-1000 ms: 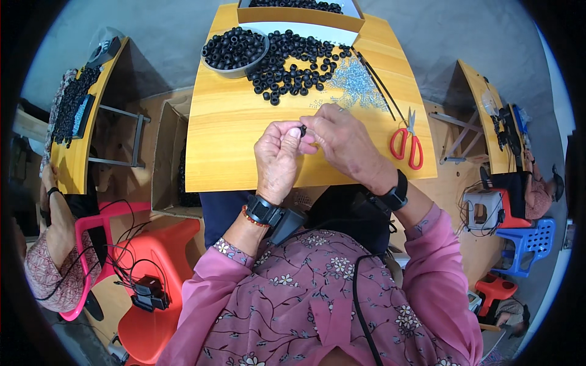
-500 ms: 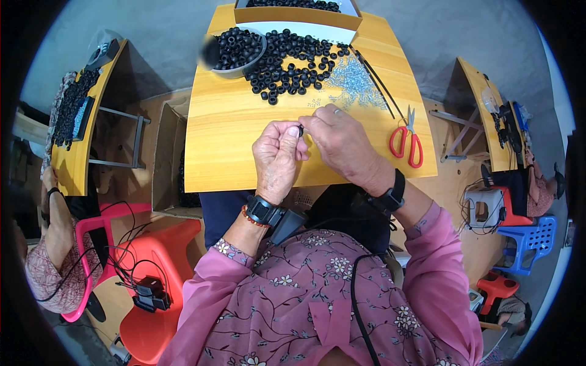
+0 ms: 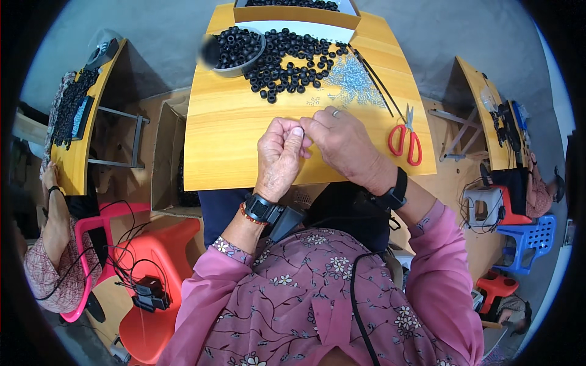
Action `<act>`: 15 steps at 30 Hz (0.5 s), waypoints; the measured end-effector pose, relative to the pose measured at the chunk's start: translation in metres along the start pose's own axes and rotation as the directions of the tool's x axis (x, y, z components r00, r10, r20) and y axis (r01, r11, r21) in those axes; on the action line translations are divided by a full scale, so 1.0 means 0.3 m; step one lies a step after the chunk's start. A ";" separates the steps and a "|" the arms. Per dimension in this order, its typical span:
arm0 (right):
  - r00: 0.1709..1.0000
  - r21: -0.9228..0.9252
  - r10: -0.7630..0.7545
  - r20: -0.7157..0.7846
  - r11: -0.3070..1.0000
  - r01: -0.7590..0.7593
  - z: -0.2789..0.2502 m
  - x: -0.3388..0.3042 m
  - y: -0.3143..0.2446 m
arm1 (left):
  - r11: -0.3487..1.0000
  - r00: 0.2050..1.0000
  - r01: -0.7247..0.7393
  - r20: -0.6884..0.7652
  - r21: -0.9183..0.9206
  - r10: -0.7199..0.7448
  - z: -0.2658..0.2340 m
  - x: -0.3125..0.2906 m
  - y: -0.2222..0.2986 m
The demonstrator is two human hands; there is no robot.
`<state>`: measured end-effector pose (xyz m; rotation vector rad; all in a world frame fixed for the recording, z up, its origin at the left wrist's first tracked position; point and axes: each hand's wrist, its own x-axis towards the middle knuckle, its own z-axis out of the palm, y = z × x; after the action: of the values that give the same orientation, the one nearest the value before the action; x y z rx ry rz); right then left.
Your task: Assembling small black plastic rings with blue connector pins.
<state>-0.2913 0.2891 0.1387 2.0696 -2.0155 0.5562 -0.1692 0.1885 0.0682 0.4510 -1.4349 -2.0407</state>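
Note:
My left hand [image 3: 279,152] and my right hand [image 3: 342,137] meet over the near part of the wooden table [image 3: 226,146]. The left thumb presses on the bent fingers. A black bead showed in this pinch half a second ago; now the fingertips cover it. Against the left thumb tip, my right fingers are pinched together, and what they hold is hidden. Beyond the hands lie loose black beads [image 3: 293,79] and a heap of small clear-blue beads [image 3: 354,82]. Red-handled scissors [image 3: 406,140] rest to the right of my right hand.
At the back left stands a bowl of black beads [image 3: 244,68], before a box [image 3: 299,17] holding more. Thin black strips [image 3: 373,76] lie beside the blue heap. A cardboard carton [image 3: 168,158] and a red chair [image 3: 152,262] are at my left. People sit at side tables.
The black bead between my fingertips has gone out of sight behind the left thumb and fingers. Both hands stay together in nearly the same place.

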 end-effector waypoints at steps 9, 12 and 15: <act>0.987 0.121 0.144 0.064 0.981 -0.151 0.010 -0.008 -0.031 | 0.998 0.999 -0.015 -0.046 -0.054 0.013 0.000 -0.004 0.004; 0.982 0.259 0.185 -0.039 0.951 -0.169 0.040 -0.011 -0.043 | 0.989 0.997 -0.022 -0.075 -0.143 0.012 0.000 -0.005 0.004; 0.962 0.350 0.261 -0.084 0.911 -0.217 0.039 -0.010 -0.065 | 0.978 0.993 -0.018 -0.115 -0.210 -0.007 0.002 -0.004 0.005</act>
<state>-0.2705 0.2881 0.1293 1.8995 -2.2394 1.1249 -0.1683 0.1893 0.0697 0.4661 -1.1366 -2.0984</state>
